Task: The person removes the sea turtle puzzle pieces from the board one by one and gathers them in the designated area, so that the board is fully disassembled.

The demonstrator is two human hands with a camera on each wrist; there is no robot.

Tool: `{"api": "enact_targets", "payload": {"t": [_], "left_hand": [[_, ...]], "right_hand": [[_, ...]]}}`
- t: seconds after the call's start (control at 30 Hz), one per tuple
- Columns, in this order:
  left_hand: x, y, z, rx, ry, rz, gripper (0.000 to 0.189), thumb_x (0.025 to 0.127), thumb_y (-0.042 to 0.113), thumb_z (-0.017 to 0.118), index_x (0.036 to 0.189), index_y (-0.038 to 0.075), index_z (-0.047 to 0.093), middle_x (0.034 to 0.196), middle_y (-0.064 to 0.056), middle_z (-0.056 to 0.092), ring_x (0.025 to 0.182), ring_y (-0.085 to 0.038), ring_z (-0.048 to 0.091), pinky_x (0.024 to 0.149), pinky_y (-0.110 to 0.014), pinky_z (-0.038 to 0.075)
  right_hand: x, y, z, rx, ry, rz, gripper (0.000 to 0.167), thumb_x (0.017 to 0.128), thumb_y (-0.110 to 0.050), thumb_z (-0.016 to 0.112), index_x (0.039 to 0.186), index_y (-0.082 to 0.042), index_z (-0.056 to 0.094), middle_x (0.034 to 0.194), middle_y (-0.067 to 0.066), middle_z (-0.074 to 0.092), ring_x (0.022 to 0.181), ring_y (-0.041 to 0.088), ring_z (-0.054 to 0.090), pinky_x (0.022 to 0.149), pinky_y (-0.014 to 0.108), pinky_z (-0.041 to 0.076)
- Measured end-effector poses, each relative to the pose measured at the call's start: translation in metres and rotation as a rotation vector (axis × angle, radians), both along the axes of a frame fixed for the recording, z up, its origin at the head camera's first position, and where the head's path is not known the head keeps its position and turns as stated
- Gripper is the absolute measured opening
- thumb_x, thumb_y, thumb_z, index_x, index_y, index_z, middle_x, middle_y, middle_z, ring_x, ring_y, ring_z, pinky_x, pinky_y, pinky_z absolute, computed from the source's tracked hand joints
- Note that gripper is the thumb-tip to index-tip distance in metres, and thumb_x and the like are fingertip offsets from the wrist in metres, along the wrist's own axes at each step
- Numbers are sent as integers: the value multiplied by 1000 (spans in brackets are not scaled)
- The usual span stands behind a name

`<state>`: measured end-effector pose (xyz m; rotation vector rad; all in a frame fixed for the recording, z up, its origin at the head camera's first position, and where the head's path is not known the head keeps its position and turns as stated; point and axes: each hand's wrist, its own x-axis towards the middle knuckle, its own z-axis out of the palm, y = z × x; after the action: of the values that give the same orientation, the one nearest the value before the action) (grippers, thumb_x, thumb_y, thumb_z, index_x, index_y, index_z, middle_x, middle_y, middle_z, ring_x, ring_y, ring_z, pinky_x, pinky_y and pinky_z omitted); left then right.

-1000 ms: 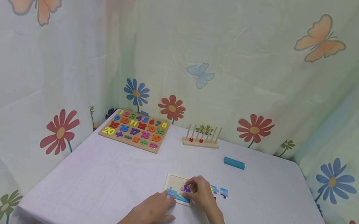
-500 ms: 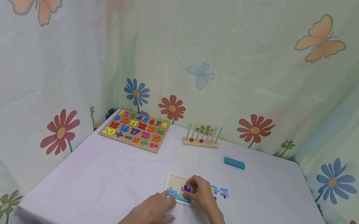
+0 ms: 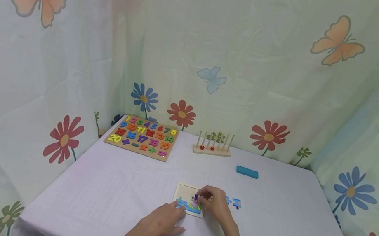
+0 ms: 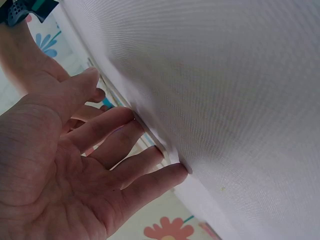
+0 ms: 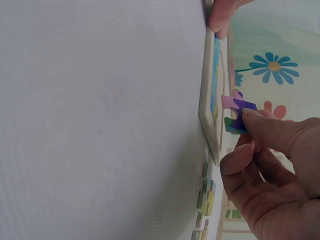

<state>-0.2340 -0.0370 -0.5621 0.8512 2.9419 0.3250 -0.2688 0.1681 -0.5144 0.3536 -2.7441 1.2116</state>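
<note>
A purple, pink and green jigsaw puzzle piece (image 5: 242, 112) is pinched between the thumb and fingers of my right hand (image 3: 215, 204). The hand holds it raised over the right part of a small wooden puzzle tray (image 3: 183, 188). Joined blue pieces (image 3: 187, 205) with green spots lie along the tray's near side; bare wood shows behind them. My left hand (image 3: 164, 219) rests at the tray's near left corner, its fingers extended. In the left wrist view the fingertips (image 4: 180, 170) touch the tray's edge and the cloth.
Loose puzzle pieces (image 3: 236, 203) lie right of the tray, partly hidden by my right hand. Farther back are a number board (image 3: 141, 137), a peg stand (image 3: 212, 151) with red beads and a teal block (image 3: 247, 172). A patterned curtain (image 3: 251, 61) surrounds the white-covered table (image 3: 287, 230).
My right hand has shifted slightly right and turned the puzzle piece in its fingers, uncovering more of the tray's near right corner. My left hand has stayed put.
</note>
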Motion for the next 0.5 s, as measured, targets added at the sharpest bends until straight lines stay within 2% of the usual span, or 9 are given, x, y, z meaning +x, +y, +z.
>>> {"api": "enact_targets", "payload": {"t": [0.23,0.27,0.47,0.5], "left_hand": [[7,0,17,-12,-30,-1,51,100,50,76,136,15,72,139,-12,71,127,-32,69,105,-47,59],[8,0,16,-11,-31,3,49,100,50,74,135,15,73,139,-11,71,127,-31,69,105,-46,59],[22,0,46,-36,-71,29,46,101,45,76,135,14,73,141,-10,70,133,-31,66,107,-48,58],[26,2,57,-41,-88,37,46,100,44,77,135,14,73,142,-10,70,135,-30,65,108,-48,57]], "right_hand": [[4,7,8,-27,8,-55,12,90,-1,86,94,-10,80,86,-4,75,79,13,64,74,21,56],[5,8,10,-41,5,-63,11,89,-2,87,93,-10,80,85,-3,75,78,13,65,73,20,56],[9,16,26,-177,-74,-119,8,89,-7,89,91,-8,81,80,3,77,69,27,70,54,24,56],[10,18,28,-192,-80,-127,7,89,-7,89,91,-7,82,80,4,77,69,30,71,53,25,56]]}}
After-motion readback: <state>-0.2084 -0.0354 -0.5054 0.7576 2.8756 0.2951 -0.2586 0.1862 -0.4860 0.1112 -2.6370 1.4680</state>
